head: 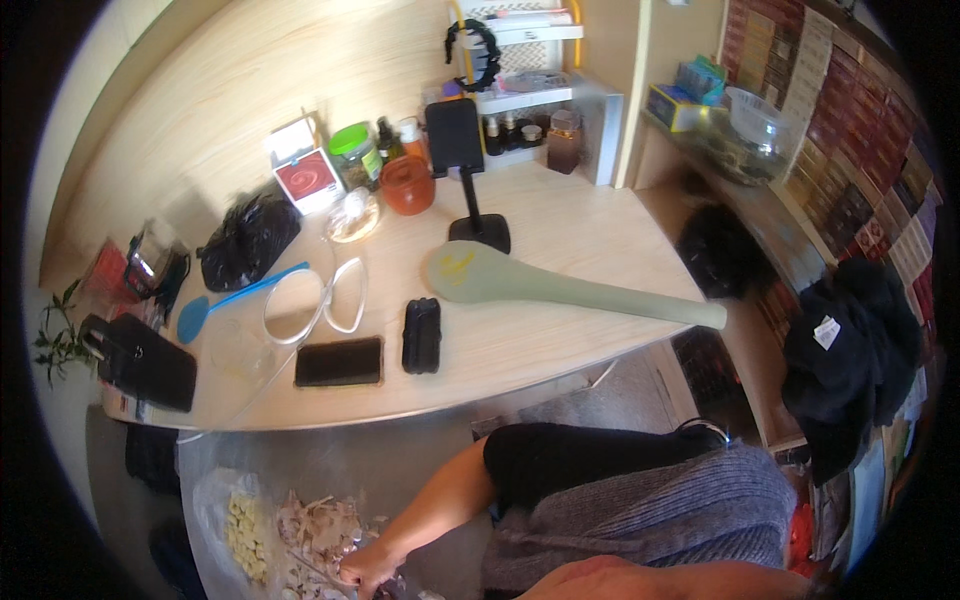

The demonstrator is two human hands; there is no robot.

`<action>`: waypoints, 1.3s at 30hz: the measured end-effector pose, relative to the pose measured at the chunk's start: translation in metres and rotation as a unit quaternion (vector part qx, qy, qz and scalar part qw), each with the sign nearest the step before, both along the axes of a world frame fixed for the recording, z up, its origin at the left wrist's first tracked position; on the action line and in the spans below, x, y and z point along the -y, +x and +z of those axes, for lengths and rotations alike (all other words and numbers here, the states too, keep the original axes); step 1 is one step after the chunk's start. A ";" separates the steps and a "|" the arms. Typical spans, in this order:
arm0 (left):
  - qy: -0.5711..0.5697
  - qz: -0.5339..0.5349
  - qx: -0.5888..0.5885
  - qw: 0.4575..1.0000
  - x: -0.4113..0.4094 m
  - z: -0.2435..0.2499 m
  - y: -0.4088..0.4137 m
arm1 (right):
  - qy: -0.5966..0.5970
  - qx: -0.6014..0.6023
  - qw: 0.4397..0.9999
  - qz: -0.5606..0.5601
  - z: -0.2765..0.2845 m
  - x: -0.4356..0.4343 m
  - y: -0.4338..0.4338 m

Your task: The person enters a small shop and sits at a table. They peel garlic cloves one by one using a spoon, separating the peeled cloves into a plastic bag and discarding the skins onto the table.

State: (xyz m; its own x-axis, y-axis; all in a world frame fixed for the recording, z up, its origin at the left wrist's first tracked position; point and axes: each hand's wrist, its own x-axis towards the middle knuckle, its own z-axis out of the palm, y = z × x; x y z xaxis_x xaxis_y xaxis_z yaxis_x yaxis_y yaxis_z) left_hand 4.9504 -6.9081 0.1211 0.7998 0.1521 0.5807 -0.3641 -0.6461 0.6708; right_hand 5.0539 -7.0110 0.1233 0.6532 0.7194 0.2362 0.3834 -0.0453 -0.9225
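Note:
My right hand [369, 568] reaches down at the lower edge of the view, fingers curled, over a heap of papery garlic skins [322, 525]. Whether it holds something is too blurred to tell. Left of the skins, pale peeled garlic cloves [246, 536] lie in what looks like a clear plastic bag or tray. Both rest on a grey surface [442, 547] below the desk. Part of my other arm shows at the bottom edge, but my left hand is out of view.
On the wooden desk [525, 360] lie a phone [340, 362], a black case [421, 336], a white cable [289, 337], a blue swatter-like tool [193, 319] and a pale green long-handled paddle-shaped object [480, 274]. A black phone stand [469, 187] stands behind. Dark clothing [855, 375] hangs at right.

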 end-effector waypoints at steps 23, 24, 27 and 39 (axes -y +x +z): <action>-0.418 -0.021 -0.127 0.899 -0.034 0.001 -0.020 | 0.136 -0.309 0.941 0.032 0.007 0.013 -0.040; -0.407 -0.027 -0.125 0.904 -0.033 0.000 -0.020 | 0.136 -0.297 0.945 0.028 0.003 0.012 -0.042; -0.400 -0.033 -0.127 0.907 -0.029 0.004 -0.023 | 0.159 -0.276 0.948 0.010 0.001 0.010 -0.044; -0.410 -0.089 -0.094 0.903 -0.027 0.008 -0.023 | 0.203 -0.354 0.913 0.000 0.004 0.010 -0.048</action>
